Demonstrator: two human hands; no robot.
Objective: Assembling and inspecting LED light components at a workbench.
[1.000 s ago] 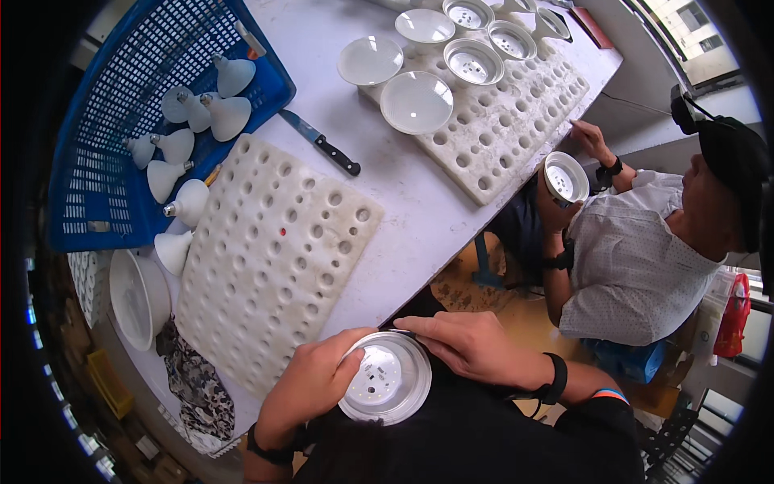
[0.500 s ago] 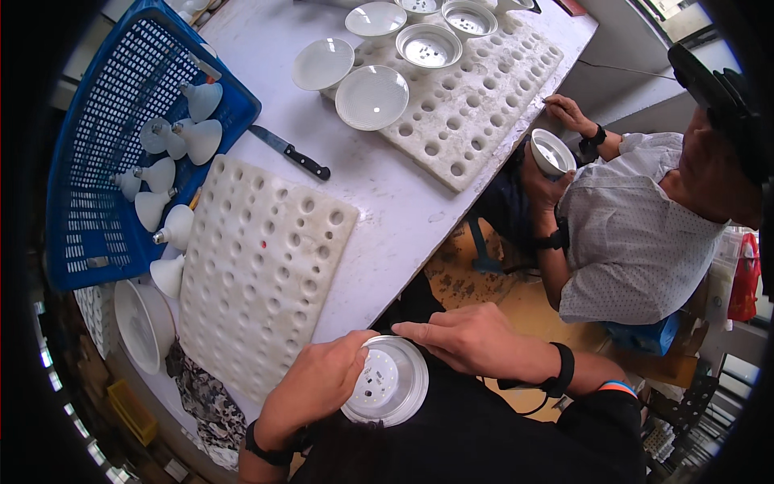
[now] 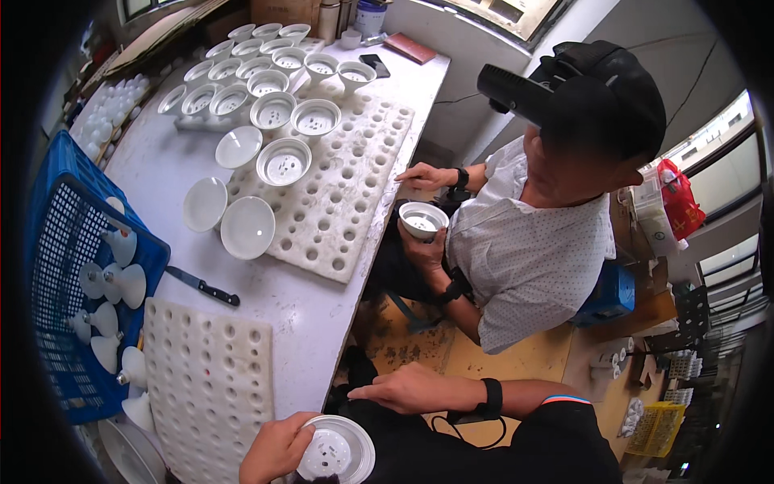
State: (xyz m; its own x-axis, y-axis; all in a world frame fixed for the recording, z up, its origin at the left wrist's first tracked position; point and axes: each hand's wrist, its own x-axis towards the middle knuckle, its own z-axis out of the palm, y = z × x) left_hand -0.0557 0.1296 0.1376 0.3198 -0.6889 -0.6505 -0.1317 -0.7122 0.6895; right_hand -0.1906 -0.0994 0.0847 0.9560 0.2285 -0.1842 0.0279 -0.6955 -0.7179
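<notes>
My left hand (image 3: 278, 452) grips the rim of a white reflector lamp housing (image 3: 363, 452) at the lower edge, thumb over the lip. Its open face is up, showing a round white board with small dark parts. My right hand (image 3: 407, 389) is just above and right of the housing, apart from it. Its fingers are drawn together and point left; whatever they hold, if anything, is too small or hidden to name. Left of my hands lies a white foam tray (image 3: 242, 371) with rows of round holes.
A co-worker at right holds a similar lamp housing (image 3: 423, 219). A knife (image 3: 201, 286) lies on the white table (image 3: 298, 323). A blue basket (image 3: 60, 323) of lamps stands left. Another foam tray (image 3: 355, 194) bears several lamp housings and clear covers (image 3: 247, 227).
The view has swung up and right, so the far table and co-worker show more. My right fingers have come away from the housing's rim; my left hand still holds it.
</notes>
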